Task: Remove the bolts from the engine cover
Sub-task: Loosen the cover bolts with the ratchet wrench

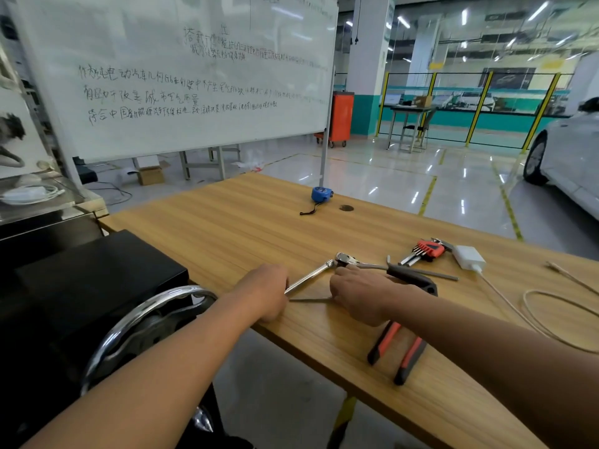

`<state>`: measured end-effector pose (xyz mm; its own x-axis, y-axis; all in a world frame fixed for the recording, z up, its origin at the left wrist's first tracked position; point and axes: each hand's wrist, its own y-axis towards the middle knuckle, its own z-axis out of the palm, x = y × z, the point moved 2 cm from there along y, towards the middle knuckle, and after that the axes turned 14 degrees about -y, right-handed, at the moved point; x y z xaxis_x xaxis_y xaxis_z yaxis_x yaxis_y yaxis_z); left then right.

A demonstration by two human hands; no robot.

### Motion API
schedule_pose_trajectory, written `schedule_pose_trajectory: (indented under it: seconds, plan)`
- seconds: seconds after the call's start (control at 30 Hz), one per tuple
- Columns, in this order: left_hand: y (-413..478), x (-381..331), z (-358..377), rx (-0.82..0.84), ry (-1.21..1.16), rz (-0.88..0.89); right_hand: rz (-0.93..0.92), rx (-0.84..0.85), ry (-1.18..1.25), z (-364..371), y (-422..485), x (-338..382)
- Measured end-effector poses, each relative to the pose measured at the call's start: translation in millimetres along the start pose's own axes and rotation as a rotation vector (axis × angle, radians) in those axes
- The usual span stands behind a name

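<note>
Both hands work at the near edge of the wooden worktop (246, 228). The left hand (264, 291) is curled closed around the lower end of a chrome extension bar (309, 276); its grip holds that bar. The bar runs up and to the right from the left hand to the ratchet wrench (348, 259), whose chrome head sits just above the right hand. The right hand (359, 296) rests knuckles-up on the worktop, with its fingertips at the ratchet head; whether its grip is closed on the wrench or only touching it cannot be told, since the fingers are hidden under the hand. The black handle of the wrench extends to the right, passing behind the right wrist.

A thin grey rod (311, 299) lies flat on the worktop between the two hands. Pliers with orange-and-black handles (400, 348) lie near the front edge, partly under the right forearm. A red-holder hex key set (426, 249) lies behind the wrench, just beside a white charger (468, 257) with its cable (538, 306) trailing to the right. A blue tape measure (322, 194) stands well apart at the far edge.

The engine cover and its bolts cannot be identified with certainty. A black unit with a chrome ring (146, 319) stands to the left, off the worktop, untouched by either hand.
</note>
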<state>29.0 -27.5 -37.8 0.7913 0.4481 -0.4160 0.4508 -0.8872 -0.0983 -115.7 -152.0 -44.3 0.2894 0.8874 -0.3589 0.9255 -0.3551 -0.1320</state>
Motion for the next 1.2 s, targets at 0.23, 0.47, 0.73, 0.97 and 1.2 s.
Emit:
schedule_pose_trajectory:
  seconds: [0.23, 0.47, 0.73, 0.97, 1.2]
  plan:
    - [-1, -12, -6, 0.093, -0.025, -0.123, 0.256, -0.088, 0.128, -2, -3, -33]
    - [-5, -2, 2, -0.029, -0.745, -0.230, 0.409, -0.008, 0.101, 33, 13, -81]
    - [-40, 10, -46, -0.092, -1.463, -0.071, 0.247, -0.116, 0.343, 3, 46, -63]
    - [-109, 37, -151, -0.266, -1.423, 0.113, -0.109, -0.601, 0.562, -185, 28, 24]
    - [-226, 72, -224, -0.430, -1.237, 0.080, -0.573, -0.791, 0.765, -324, -7, 134]
